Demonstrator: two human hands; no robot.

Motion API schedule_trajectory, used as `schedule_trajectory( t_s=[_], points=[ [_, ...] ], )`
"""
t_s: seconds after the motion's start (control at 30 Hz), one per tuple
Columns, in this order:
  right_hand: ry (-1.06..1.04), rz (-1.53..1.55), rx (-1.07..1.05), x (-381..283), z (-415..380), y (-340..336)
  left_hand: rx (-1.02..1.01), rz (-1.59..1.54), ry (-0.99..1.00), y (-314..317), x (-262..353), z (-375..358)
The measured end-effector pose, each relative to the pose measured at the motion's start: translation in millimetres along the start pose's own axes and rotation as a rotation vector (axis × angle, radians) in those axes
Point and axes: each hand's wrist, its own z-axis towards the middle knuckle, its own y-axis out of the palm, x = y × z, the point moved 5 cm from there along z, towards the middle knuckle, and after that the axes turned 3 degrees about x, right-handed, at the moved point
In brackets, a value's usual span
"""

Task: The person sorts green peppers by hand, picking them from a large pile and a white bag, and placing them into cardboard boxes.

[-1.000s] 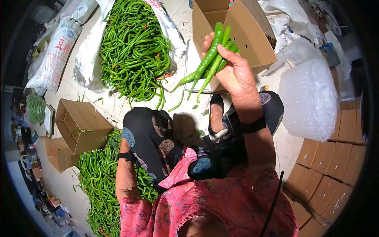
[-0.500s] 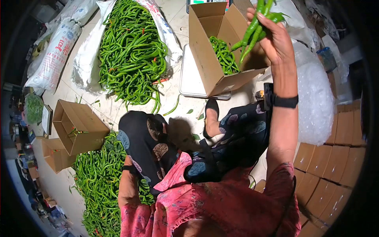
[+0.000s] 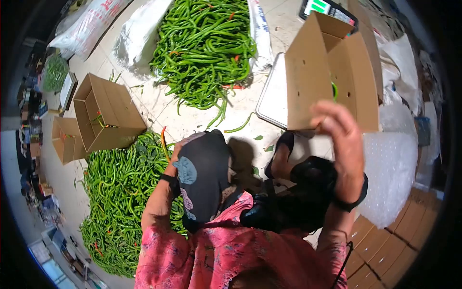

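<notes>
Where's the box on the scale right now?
In the head view the box is at upper right, on the scale tray, just beyond the raised right hand and right of the far pepper pile.

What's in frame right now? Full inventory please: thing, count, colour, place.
pepper piles: two, green with a few red; one on a white sack at top centre, one on the floor at lower left
open cartons: two, brown, on the floor at left, second at
carton on scale: one, brown, upper right, some green inside
scale tray: one, pale metal, under that carton
scale display: one, green-lit, top right
bubble wrap: one bundle, clear, right
flat cartons: a stack, brown, lower right
printed sack: one, white, top left
left hand: down beside the lower pile, mostly hidden behind the knee
right hand: raised before the carton, blurred, wristband on
</notes>
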Motion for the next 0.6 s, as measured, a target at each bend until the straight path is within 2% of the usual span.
schedule_trajectory(
  t_s=[0.07, 0.1, 0.13, 0.2, 0.23, 0.3, 0.33, 0.4, 0.47, 0.6],
  points=[
    [0.062, 0.277, -0.206, 51, -4, 37, -0.036, 0.173, 0.162, 0, -22, 38],
    [0.266, 0.258, -0.244, 76, -1, 57, 0.033, 0.123, -0.006, 1, 12, 39],
    [0.379, 0.279, -0.244, 100, 1, 72, 0.1, 0.071, -0.17, 8, 55, 48],
    [0.221, 0.152, -0.257, 131, -2, 98, 0.218, 0.114, -0.111, 0, 61, 72],
    [0.225, 0.151, -0.27, 145, -1, 109, 0.218, 0.222, -0.049, -7, 60, 88],
    [0.542, 0.333, -0.213, 181, -2, 125, 0.309, 0.345, 0.072, -19, 83, 111],
    [0.546, 0.329, -0.223, 187, 0, 131, 0.368, 0.445, 0.145, -24, 100, 119],
    [0.65, 0.267, -0.179, 201, 1, 137, 0.575, 0.488, 0.44, -31, 137, 135],
    [0.681, 0.318, -0.165, 223, 0, 142, 0.596, 0.446, 0.492, -38, 158, 157],
    [0.664, 0.308, -0.192, 235, 8, 154, 0.586, 0.644, 0.548, -41, 205, 197]
  ],
)
